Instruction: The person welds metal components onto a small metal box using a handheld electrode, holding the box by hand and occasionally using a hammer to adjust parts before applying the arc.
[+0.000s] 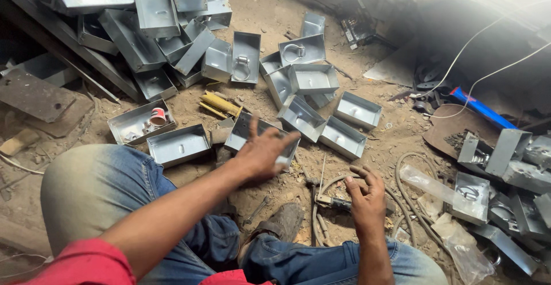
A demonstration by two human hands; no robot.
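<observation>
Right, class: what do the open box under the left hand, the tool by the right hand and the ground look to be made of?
The open box under the left hand looks like thin sheet metal, dull silver-grey, perhaps galvanised: folded edges, soft sheen. The tool by the right hand seems dark, grimy metal joined to a hose; its kind is unclear. The ground looks like packed dirt: brown, dusty, crumbly.

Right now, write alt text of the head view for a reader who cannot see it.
A seated person in jeans reaches the left hand over an open grey metal box on a dusty floor, fingers spread. The empty right hand hovers above a cabled tool. Many similar metal boxes lie scattered around.
</observation>
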